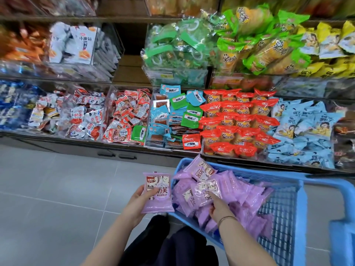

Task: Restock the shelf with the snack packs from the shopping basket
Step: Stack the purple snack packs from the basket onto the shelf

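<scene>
Lilac plastic snack packs (247,196) fill the blue mesh-walled plastic shopping basket (284,217), which sits above the grey tiled floor (57,189), just in front of the shelf (76,145) of clear bins. The left grip (137,202) clasps 1 lilac pack (157,194) upright beside the basket's left rim, with the thumb across its front. The right grip (219,208), a thin bracelet (227,218) at its wrist, reaches inside the basket — fingers curled round a second pack (205,191) atop the heap.

1. purple snack pack (158,191): big "奶芙" on the front, the smaller print is too tiny to read lol
2. white packs (84,45) up top: "小面筋"
3. yellow packs (307,72) far right: "碱水"
</scene>
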{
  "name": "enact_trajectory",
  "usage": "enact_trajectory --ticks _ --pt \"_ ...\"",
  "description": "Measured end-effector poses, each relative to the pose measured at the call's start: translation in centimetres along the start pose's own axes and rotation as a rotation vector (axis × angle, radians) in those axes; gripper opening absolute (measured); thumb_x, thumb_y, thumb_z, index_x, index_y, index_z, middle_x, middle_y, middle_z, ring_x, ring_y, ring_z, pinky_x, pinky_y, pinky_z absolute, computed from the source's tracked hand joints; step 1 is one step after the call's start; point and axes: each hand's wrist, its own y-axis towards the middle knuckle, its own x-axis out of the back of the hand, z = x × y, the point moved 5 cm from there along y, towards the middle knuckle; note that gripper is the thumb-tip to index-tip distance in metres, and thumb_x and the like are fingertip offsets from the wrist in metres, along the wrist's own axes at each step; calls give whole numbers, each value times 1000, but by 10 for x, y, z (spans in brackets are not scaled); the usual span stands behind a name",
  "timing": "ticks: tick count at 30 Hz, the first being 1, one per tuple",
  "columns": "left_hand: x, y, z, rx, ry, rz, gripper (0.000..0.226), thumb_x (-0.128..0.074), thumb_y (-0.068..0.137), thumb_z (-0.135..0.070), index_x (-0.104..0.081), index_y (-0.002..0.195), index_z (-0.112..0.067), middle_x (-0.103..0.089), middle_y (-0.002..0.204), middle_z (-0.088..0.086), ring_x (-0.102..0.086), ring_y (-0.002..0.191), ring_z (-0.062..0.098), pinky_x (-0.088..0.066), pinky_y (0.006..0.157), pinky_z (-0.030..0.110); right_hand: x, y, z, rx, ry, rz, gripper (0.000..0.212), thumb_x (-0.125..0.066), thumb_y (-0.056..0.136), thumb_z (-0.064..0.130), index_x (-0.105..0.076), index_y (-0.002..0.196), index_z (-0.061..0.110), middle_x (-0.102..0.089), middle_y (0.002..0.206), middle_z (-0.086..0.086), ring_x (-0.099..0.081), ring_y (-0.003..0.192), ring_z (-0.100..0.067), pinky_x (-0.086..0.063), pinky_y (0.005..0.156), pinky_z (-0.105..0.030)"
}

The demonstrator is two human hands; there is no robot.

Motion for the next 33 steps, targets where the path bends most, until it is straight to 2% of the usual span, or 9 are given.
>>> enact_trajectory --ticks 5,8,11,14,16,19,23,28,33 --pt "-9 4 -5 0 59 1 38 -64 85 -4 -56 122 -4 -67 114 22 -64 96 36 -52 77 41 23 -11 21 295 -163 -194 37 -74 79 25 -55 103 4 -61 110 -20 -58 95 -30 -47 90 -40" --pt "-20 6 -8 -16 152 8 37 -68 84 -8 -56 119 -5 -69 110 19 -66 95 35 -53 76 40 23 -30 28 395 28 24 24 -73 80 19 -50 85 12 -66 102 -24 -63 84 -26 -52 87 -44" --pt "-37 6 -7 -20 233 48 34 -69 85 -14 -58 116 -4 -71 105 18 -68 89 32 -54 74 37 8 -61 30 398 123 328 21 -71 82 21 -52 88 15 -71 95 -12 -69 83 -22 -53 72 -33" --pt "-60 2 -2 -5 296 110 33 -66 88 -27 -58 114 -9 -72 104 14 -68 92 31 -54 84 41 -7 -88 32 595 -141 315 26 -69 83 27 -46 80 15 -57 82 -8 -54 78 -20 -42 73 -32" --pt "-75 -3 -1 -9 379 158 34 -67 86 -36 -58 111 -15 -71 105 8 -68 98 27 -52 92 42 -17 -103 33 739 -272 244 31 -66 86 24 -39 73 17 -44 69 -1 -45 67 -14 -38 64 -18" --pt "-90 -11 2 24 421 251 36 -79 75 -27 -59 104 -18 -74 97 0 -69 93 18 -53 87 33 -27 -113 29 837 -361 220 24 -64 87 19 -44 76 20 -47 74 7 -45 67 -6 -38 60 -7" --pt "-87 -15 10 81 348 237 43 -75 76 -3 -58 116 -6 -70 110 14 -66 96 28 -50 89 37 -16 -97 18 665 -263 311 11 -55 94 28 -64 99 26 -63 104 9 -58 94 -7 -45 76 -16" --pt "-64 -16 17 78 336 181 60 -79 57 -12 -57 113 -6 -70 107 15 -67 85 25 -53 66 27 51 -34 -17 445 -134 -45 24 -54 92 23 -51 71 11 -53 73 -10 -47 65 -20 -38 62 -29" --pt "-32 -18 27 69 272 115 62 -76 59 -10 -58 117 -1 -69 112 19 -65 93 30 -51 83 36 51 9 -45 223 -277 5 38 -60 87 44 -54 76 8 -55 72 -10 -50 63 -23 -40 55 -28"
